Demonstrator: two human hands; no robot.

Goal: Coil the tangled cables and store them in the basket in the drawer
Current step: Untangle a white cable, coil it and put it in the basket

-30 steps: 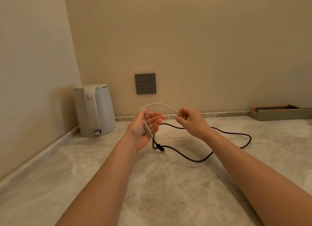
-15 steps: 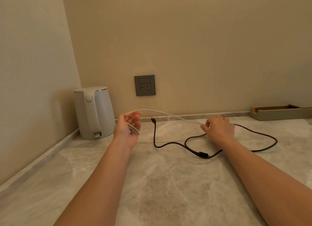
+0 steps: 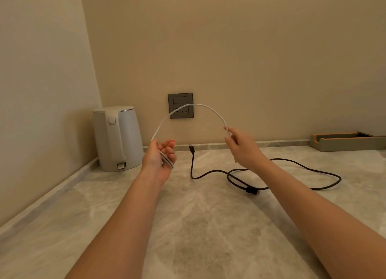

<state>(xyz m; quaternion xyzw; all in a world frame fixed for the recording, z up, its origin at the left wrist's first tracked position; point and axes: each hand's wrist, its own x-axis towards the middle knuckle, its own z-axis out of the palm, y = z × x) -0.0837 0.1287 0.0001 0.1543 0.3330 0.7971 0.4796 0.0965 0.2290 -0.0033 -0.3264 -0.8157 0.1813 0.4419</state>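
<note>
Both arms reach out over the pale marbled stone worktop [image 3: 208,226]. The left hand [image 3: 160,159] is held palm up above the worktop, its fingers [image 3: 170,147] curled loosely round a few gathered turns of a thin white cable [image 3: 196,105]. From the thumb the cable rises in a high arch in front of the grey wall socket [image 3: 180,105] and comes down to the right hand [image 3: 240,147], where thumb and fingers [image 3: 229,132] pinch it. The cable's end past that pinch is hidden behind the hand. A thin black cable [image 3: 192,164] lies loose on the worktop, apart from both hands. One plug end points toward the far wall below the socket, and the rest wanders right in a wide, flat loop that passes under the right forearm. A white electric kettle [image 3: 119,139] stands in the far left corner. A low grey tray with an orange rim [image 3: 346,142] sits against the wall at far right.
</note>
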